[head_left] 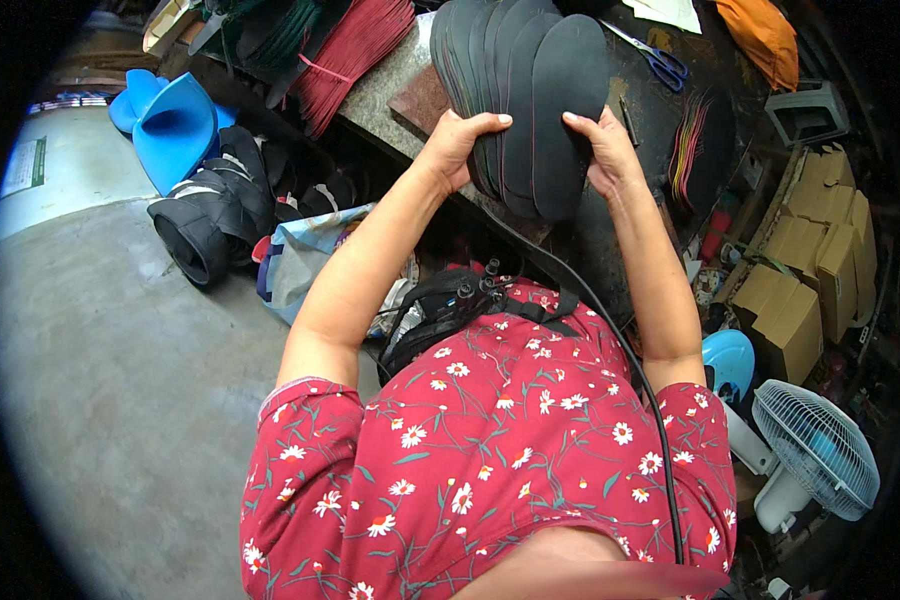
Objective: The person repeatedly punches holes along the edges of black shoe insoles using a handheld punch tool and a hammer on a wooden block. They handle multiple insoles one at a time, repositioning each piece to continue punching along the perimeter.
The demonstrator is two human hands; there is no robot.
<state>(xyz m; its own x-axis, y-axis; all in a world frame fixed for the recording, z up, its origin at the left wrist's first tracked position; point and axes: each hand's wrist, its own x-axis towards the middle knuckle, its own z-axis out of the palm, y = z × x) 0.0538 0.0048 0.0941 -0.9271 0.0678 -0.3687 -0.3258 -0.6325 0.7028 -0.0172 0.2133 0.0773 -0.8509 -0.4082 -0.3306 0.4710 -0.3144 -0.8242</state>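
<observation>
Left hand and right hand clamp a fanned stack of black soles on the bench at twelve o'clock; scissors at one, red strips at eleven, fan at four.

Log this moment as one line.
left hand: grips stack of black shoe soles | right hand: grips same stack | stack: fanned, over workbench
</observation>
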